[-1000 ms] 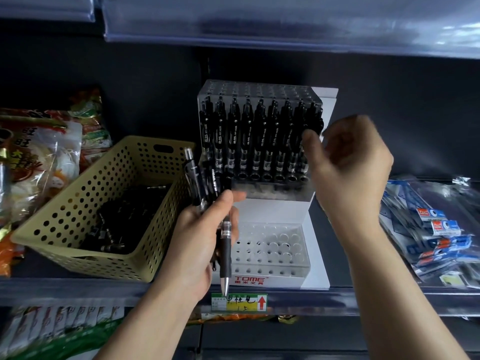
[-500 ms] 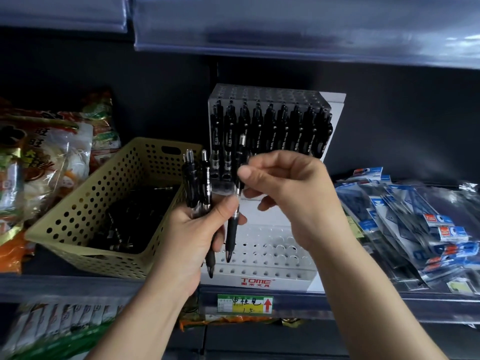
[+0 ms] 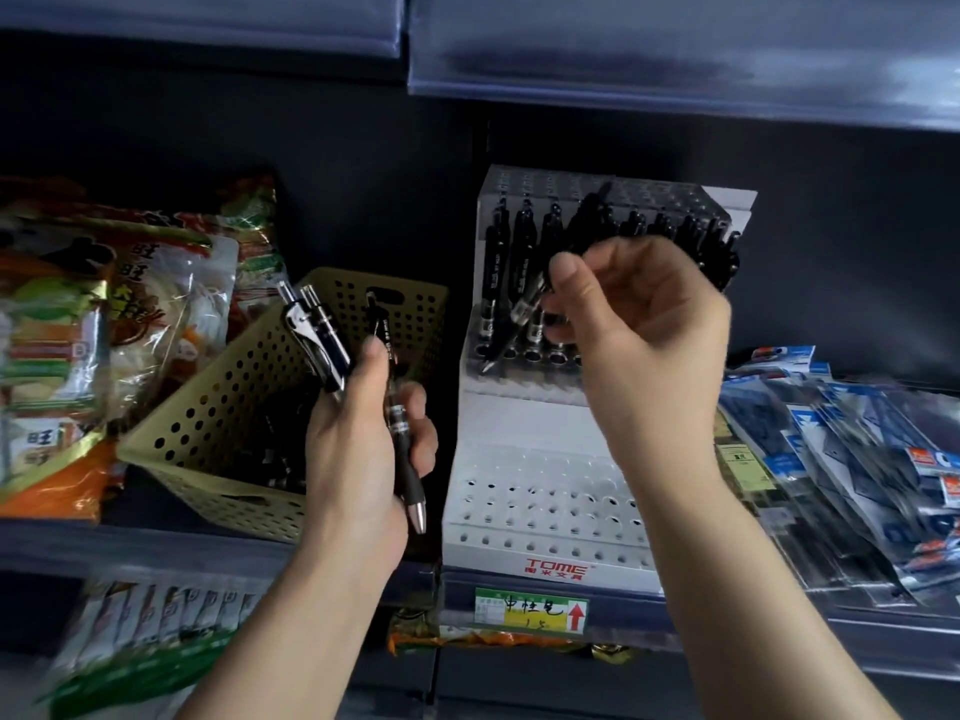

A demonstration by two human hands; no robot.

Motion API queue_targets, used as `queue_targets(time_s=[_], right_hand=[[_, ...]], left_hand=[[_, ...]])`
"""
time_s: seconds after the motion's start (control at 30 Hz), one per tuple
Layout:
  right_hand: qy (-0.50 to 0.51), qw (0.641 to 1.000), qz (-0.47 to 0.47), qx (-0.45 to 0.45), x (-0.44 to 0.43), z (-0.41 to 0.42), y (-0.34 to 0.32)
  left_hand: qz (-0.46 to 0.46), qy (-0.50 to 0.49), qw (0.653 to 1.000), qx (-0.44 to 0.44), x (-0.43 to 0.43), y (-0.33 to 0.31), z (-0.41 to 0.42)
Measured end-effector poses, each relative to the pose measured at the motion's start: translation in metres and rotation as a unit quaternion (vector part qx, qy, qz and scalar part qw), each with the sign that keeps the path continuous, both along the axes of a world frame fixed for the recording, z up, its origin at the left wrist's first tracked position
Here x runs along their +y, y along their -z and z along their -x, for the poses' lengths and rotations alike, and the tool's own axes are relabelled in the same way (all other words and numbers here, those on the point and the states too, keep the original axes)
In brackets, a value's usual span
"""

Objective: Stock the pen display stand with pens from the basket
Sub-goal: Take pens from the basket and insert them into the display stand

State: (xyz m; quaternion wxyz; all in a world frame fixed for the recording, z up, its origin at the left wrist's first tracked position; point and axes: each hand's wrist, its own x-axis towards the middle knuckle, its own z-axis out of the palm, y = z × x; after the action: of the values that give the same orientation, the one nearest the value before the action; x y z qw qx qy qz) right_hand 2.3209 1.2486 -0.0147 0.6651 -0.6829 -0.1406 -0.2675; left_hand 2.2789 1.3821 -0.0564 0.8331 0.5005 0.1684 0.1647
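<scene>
A white tiered pen display stand (image 3: 540, 423) sits on the shelf. Its upper tier holds a row of black pens (image 3: 496, 272); the holes of the lower tier show no pens. My right hand (image 3: 639, 324) pinches one black pen (image 3: 519, 314) tilted in front of the upper tier, its tip low near the holes at the left. My left hand (image 3: 363, 439) grips a small bunch of black pens (image 3: 322, 340), clip ends up, between the stand and a beige perforated basket (image 3: 218, 407). More dark pens lie inside the basket.
Snack bags (image 3: 104, 330) crowd the shelf left of the basket. Packaged stationery in clear blue-printed sleeves (image 3: 841, 459) leans to the right of the stand. A price label (image 3: 530, 613) hangs on the shelf edge below. Another shelf runs overhead.
My right hand came from the right end of the upper row to my left hand, took one pen from the bunch and carried it up to the upper tier.
</scene>
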Motion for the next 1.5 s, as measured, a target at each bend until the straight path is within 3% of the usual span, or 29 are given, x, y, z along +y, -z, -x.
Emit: queue_targets(time_s=[0.3, 0.67, 1.5], right_hand=[[0.101, 0.988, 0.062, -0.104, 0.022, -0.010, 0.009], [0.160, 0.972, 0.148, -0.087, 0.017, -0.011, -0.008], [0.150, 0.939, 0.309, 0.002, 0.027, -0.026, -0.002]], left_hand=[[-0.012, 0.014, 1.000, -0.012, 0.009, 0.004, 0.000], [0.007, 0.017, 1.000, -0.022, 0.015, 0.003, 0.000], [-0.004, 0.036, 0.999, -0.016, 0.011, 0.004, -0.001]])
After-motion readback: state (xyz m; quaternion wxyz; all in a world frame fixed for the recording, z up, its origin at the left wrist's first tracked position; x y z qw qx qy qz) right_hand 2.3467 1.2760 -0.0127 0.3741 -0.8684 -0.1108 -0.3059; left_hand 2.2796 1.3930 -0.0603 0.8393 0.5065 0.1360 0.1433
